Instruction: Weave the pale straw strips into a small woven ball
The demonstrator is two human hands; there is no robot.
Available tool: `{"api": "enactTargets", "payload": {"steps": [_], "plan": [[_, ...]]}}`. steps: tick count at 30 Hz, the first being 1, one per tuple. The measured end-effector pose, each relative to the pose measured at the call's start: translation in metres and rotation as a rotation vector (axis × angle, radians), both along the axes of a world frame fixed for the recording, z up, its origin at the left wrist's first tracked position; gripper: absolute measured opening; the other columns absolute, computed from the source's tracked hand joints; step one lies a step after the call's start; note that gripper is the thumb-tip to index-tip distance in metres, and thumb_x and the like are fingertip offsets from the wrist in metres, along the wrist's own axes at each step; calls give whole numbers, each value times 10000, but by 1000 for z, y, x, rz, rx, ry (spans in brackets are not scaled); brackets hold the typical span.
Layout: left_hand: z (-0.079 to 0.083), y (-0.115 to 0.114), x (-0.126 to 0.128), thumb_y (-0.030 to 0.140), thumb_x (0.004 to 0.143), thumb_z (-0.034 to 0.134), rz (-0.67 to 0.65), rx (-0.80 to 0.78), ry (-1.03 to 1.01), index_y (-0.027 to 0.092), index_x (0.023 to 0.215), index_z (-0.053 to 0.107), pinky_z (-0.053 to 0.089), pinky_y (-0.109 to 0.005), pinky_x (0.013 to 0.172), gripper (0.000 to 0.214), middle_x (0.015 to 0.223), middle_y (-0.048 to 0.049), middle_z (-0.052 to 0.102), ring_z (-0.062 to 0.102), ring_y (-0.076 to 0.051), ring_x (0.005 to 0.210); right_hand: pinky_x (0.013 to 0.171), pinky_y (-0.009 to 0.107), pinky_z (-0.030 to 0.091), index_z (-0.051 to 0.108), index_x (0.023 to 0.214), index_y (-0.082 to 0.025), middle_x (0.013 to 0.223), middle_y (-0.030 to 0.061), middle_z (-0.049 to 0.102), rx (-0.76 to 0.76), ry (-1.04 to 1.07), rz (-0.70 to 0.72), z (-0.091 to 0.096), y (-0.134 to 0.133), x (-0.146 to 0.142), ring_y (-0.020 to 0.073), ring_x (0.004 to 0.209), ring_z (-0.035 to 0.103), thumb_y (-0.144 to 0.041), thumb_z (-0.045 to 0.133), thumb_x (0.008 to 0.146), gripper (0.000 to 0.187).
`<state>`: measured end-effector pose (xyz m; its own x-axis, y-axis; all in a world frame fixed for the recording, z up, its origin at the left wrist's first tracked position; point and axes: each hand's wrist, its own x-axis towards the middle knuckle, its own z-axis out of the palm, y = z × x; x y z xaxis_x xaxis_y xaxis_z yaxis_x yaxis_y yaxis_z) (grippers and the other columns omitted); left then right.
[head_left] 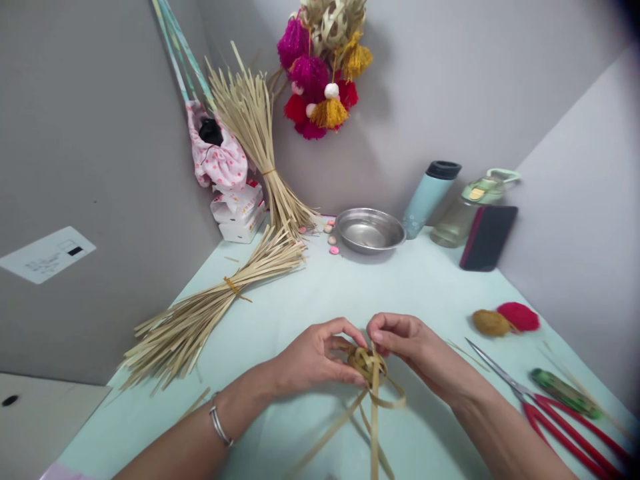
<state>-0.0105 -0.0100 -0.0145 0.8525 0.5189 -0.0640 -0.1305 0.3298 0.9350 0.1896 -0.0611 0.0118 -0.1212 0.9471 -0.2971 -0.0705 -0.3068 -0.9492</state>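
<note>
Between my hands is a small woven straw ball [367,361], with several long flat strips trailing from it toward me. My left hand [327,350] grips the ball from the left, thumb below and fingers above. At the ball's upper right, my right hand [405,337] pinches a straw strip [374,353] between thumb and forefinger. One strip curls in a loop on the right side of the ball. The fingertips of both hands partly cover the weave.
Straw bundles [220,297] lie and lean [250,120] at left. Behind are a metal bowl [370,231], a tumbler [430,197], a bottle [460,213] and a phone [489,239]. Red-handled scissors [530,393], a green cutter [565,393] and yarn balls [491,323] sit right. Tassels [310,77] hang above.
</note>
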Motion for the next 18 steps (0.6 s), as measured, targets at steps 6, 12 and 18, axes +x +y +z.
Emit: {"api": "enactTargets", "payload": {"steps": [6, 12, 18], "plan": [[-2, 3, 0, 207, 630, 850, -6, 3, -41, 173, 972, 615, 451, -378, 928, 416, 1095, -90, 665, 629, -197, 1004, 632, 257, 359, 670, 706, -168, 609, -22, 558, -59, 67, -96, -3, 3, 3, 116, 602, 448, -381, 785, 720, 243], [2, -2, 0, 163, 613, 855, -75, -52, -65, 167, 946, 618, 468, -405, 924, 408, 1150, -119, 659, 626, -222, 1057, 588, 240, 372, 678, 666, -163, 599, -37, 514, -61, 71, -275, -9, 7, 10, 100, 570, 427, -365, 841, 644, 261], [3, -7, 1, 148, 576, 869, -105, -98, -72, 155, 908, 616, 483, -404, 907, 417, 1105, -111, 662, 637, -216, 1033, 540, 220, 384, 693, 637, -157, 606, -25, 540, -59, 82, -420, -18, 13, 20, 97, 569, 447, -356, 890, 559, 291]]}}
